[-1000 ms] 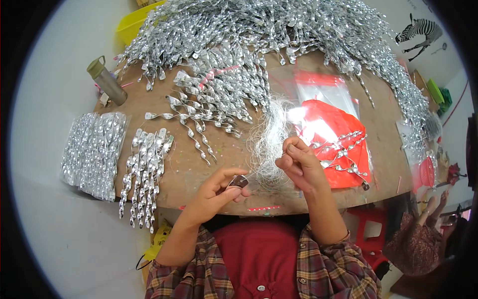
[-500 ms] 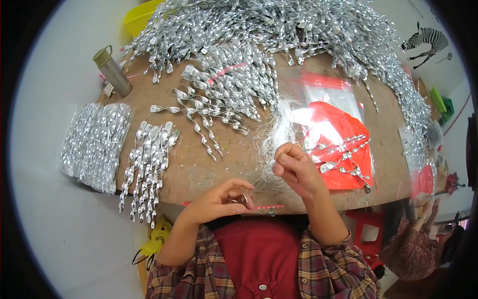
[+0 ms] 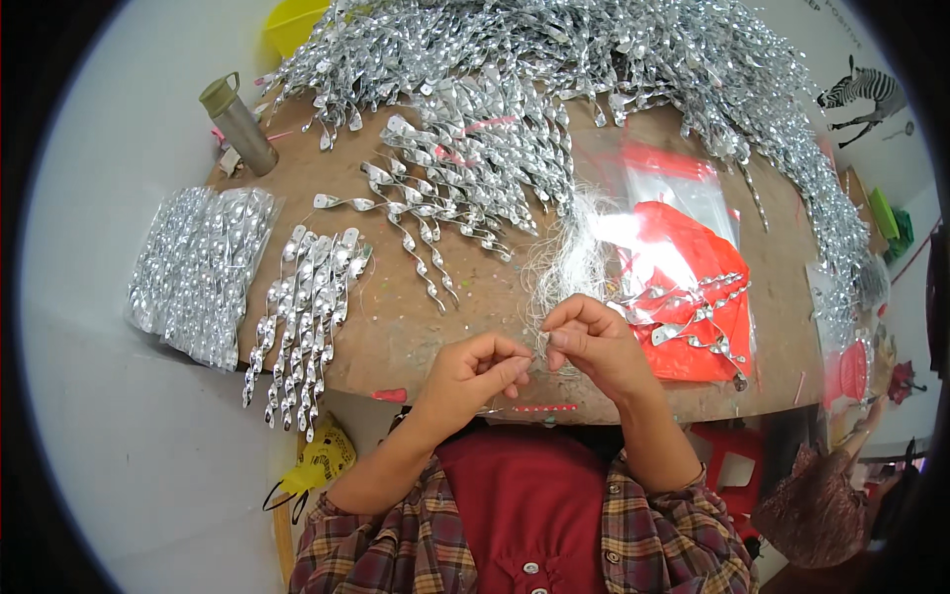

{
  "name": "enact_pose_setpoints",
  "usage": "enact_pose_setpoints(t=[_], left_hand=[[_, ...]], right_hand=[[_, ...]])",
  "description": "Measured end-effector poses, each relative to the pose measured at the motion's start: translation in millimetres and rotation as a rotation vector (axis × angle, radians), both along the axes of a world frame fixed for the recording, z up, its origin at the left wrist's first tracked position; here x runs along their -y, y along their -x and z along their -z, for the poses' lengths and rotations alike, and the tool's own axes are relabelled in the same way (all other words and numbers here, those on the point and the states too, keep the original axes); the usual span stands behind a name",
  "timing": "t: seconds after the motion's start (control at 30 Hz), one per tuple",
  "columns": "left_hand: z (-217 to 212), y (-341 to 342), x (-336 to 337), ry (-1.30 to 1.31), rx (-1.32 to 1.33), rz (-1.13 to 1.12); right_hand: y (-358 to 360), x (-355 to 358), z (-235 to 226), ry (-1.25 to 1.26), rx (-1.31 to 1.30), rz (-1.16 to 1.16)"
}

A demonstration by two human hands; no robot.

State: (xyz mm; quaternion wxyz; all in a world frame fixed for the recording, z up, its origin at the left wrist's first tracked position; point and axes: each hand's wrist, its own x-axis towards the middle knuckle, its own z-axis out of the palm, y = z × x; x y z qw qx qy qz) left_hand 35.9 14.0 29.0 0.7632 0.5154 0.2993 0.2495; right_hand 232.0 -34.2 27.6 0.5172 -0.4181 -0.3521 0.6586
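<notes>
Near the table's front edge, my left hand (image 3: 473, 380) and my right hand (image 3: 598, 348) face each other, fingertips almost meeting. Each hand is closed in a pinch; whatever lies between the fingertips is too fine to make out. Just behind my right hand spreads a loose bundle of thin white string (image 3: 572, 259). To its right, a red plastic bag (image 3: 683, 238) carries a few twisted silver strips (image 3: 699, 313). Left of my hands, a small group of twisted silver spiral strips (image 3: 309, 319) hangs partly over the edge.
A large heap of silver spirals (image 3: 554, 45) covers the back, with a smaller pile (image 3: 485, 148) before it. At left are a filled clear pack (image 3: 203, 275) and a bottle (image 3: 239, 129). Clear bags (image 3: 673, 178) lie behind the red one. Another person (image 3: 816, 505) is at far right.
My left hand has moved right and up toward my right hand, and its fingers have closed into a pinch. My right hand has come slightly lower. The whole view has shifted a little.
</notes>
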Motion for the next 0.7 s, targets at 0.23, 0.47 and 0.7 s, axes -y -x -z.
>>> enact_pose_setpoints(t=[0.23,0.47,0.7], left_hand=[[4,-2,-2,0.058,-0.027,-0.031],[11,-9,-5,0.046,-0.014,-0.107],[6,-10,-2,0.063,-0.003,-0.097]], right_hand=[[-4,-7,-9,-0.034,0.248,0.101],[12,1,-26,-0.720,1.313,0.283],[20,-2,-6,-0.883,1.368,0.264]])
